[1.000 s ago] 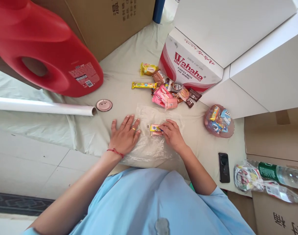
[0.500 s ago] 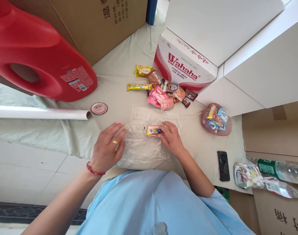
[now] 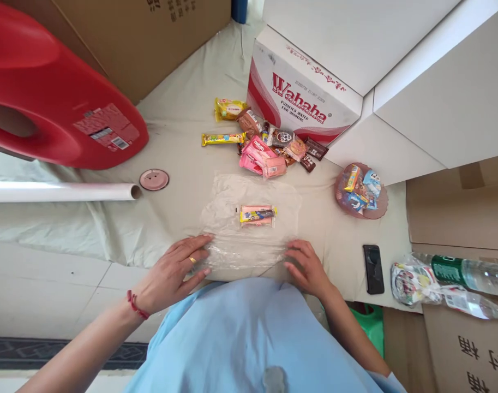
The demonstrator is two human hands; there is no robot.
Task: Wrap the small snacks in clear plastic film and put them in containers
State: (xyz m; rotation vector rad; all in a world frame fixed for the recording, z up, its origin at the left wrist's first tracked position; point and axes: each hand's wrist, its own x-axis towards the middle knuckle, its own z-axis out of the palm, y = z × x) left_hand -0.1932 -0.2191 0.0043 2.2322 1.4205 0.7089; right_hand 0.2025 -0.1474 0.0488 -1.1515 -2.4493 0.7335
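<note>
A clear plastic sheet or bag point(image 3: 252, 248) lies spread on the cloth in front of me. On its upper part rests a small stack of wrapped snack bars point(image 3: 257, 215), a yellow-and-dark one over pink wrapping. My left hand point(image 3: 173, 273), with a ring and a red bracelet, is at the plastic's near left corner, fingers stretched out and thumb apart. At the near right edge is my right hand point(image 3: 308, 268), fingers curved with a gap to the thumb. Both hands' fingertips meet the plastic's edge; neither is visibly closed on it.
A heap of packaged snacks point(image 3: 265, 150) sits before a Wahaha carton point(image 3: 301, 93). To the right are a pink bowl point(image 3: 382, 210) of snacks, a black phone point(image 3: 373, 268) and plastic bottles point(image 3: 481, 275). Leftward are a pink disc point(image 3: 154, 179), white tube point(image 3: 64, 192) and red jug point(image 3: 69, 98).
My right hand has left the snack bars and moved down to the plastic's near right edge. My left hand has come down to the near left corner. The bars stay on the plastic.
</note>
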